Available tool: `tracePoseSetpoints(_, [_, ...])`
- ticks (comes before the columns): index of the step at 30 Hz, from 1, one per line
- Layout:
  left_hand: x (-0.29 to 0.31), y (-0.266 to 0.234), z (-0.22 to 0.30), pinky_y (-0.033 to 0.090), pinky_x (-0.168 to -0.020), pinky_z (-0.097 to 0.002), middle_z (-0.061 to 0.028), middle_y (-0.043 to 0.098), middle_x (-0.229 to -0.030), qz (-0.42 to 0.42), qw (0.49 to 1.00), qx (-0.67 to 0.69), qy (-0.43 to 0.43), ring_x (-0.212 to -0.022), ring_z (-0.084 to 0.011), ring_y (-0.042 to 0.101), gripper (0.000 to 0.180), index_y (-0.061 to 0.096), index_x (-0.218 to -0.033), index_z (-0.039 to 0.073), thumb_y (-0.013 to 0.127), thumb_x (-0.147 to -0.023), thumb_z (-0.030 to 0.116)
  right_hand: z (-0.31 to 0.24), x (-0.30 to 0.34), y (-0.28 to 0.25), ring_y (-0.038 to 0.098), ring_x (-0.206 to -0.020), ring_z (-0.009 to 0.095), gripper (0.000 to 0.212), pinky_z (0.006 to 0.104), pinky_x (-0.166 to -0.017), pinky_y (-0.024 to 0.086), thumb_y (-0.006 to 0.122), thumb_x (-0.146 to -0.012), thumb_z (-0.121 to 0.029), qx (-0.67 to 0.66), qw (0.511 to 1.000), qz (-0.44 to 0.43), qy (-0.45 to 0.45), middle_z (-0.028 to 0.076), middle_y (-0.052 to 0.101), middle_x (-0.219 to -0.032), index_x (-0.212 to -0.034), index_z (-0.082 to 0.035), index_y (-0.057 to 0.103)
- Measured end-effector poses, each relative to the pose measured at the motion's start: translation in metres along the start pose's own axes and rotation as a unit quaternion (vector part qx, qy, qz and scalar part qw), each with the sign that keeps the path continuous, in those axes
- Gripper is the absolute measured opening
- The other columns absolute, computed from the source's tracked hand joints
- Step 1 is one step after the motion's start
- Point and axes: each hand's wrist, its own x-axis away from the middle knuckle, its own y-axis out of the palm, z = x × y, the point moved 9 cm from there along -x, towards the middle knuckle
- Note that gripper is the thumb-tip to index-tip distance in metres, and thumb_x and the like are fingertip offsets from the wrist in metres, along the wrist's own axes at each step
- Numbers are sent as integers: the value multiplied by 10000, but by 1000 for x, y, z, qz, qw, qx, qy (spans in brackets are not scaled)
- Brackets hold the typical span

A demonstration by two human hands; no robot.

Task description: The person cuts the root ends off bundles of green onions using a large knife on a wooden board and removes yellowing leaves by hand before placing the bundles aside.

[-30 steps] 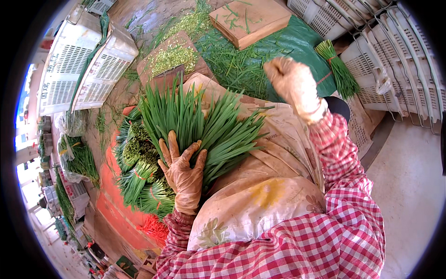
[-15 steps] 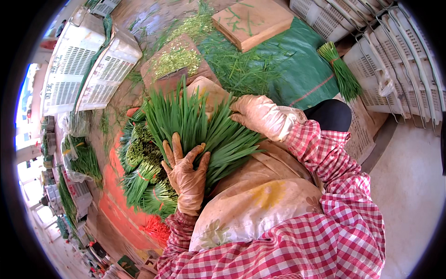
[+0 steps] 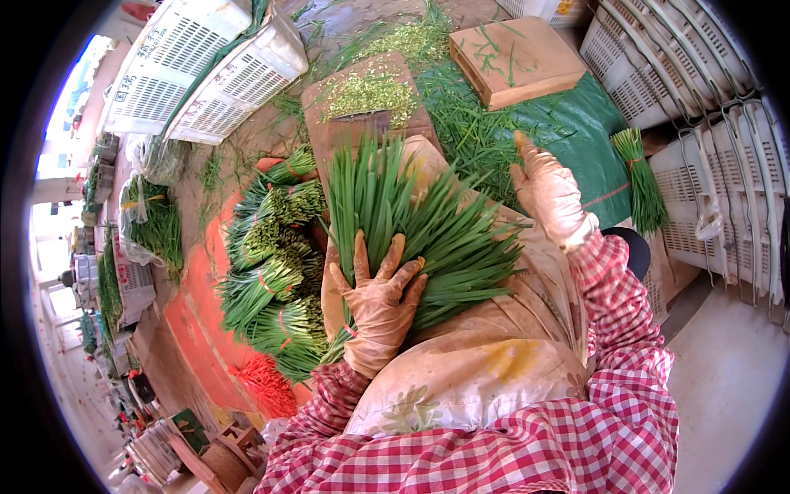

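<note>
A large sheaf of long green Chinese chives (image 3: 444, 239) lies fanned across my lap over a stained apron (image 3: 461, 387). My left hand (image 3: 383, 305), in a soiled translucent glove, rests on top of the leaves with its fingers spread. Away from the sheaf, to its right, my right hand (image 3: 547, 193) is raised in a similar glove, its fingers stretched out and holding nothing. Tied chive bundles (image 3: 271, 280) with red bands are piled on the left. Beside them is a heap of loose red ties (image 3: 265, 385).
A wooden board (image 3: 370, 107) with chopped bits on it lies ahead. Beyond it a wooden block (image 3: 517, 62) sits on a green sheet (image 3: 597, 111) strewn with cut leaves. White crates (image 3: 206, 70) stand far left; stacked crates (image 3: 716, 193) and a tied bundle (image 3: 638, 177) are on the right.
My right hand has left the leaf tips and moved right and up, its fingers now extended. My left hand stays spread on the chives. The whole view has shifted.
</note>
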Motion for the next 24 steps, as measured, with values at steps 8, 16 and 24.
tracePoseSetpoints(8, [-3,7,6,47,-1084,-616,6,544,-1342,-12,999,13,27,-1376,-366,295,190,702,-1006,226,678,-827,287,-120,5,30,622,-647,294,443,385,-612,495,709,-796,-449,-283,926,-247,37,156,633,-710,-768,-14,626])
tracePoseSetpoints(16, [-3,8,1,49,-1159,-484,23,623,-1237,-2,1000,8,-3,-1391,-325,273,169,742,-940,184,721,-779,232,-141,19,58,611,-802,394,277,463,-739,486,586,-801,-276,-419,866,-262,78,205,628,-779,-751,-7,632])
tracePoseSetpoints(24, [7,13,-12,17,-1119,-573,17,538,-1362,18,999,44,-22,-1426,-293,224,246,718,-1019,219,750,-776,243,-104,22,-15,422,-476,32,228,230,-425,335,629,-916,-233,-708,574,-303,277,-20,575,-626,-769,-59,625])
